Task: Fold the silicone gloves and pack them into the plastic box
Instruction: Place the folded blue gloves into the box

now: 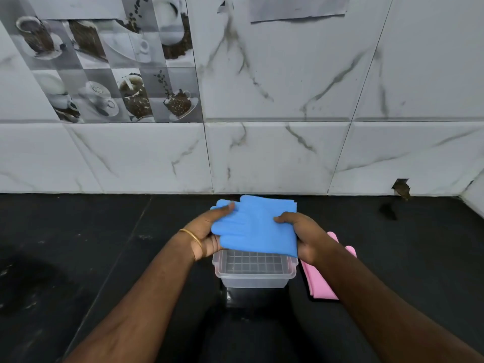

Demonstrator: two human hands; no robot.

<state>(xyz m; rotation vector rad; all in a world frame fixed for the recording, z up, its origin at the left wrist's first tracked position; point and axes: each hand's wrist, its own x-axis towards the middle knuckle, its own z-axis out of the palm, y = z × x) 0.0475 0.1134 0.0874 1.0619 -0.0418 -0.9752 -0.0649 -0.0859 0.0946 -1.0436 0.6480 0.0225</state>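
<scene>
Folded blue silicone gloves (255,226) hang flat just above the clear plastic box (252,280), covering its far half. My left hand (209,233) grips their left edge, thumb on top. My right hand (303,235) grips the right edge the same way. The box stands open on the black counter, and the part of its gridded bottom that shows is bare. Pink silicone gloves (318,281) lie flat on the counter right of the box, partly hidden under my right forearm.
The black counter (91,244) runs back to a white marble-tiled wall (275,153) close behind the box. A small hole in the wall (400,187) sits at the far right. A gold bangle (192,238) is on my left wrist.
</scene>
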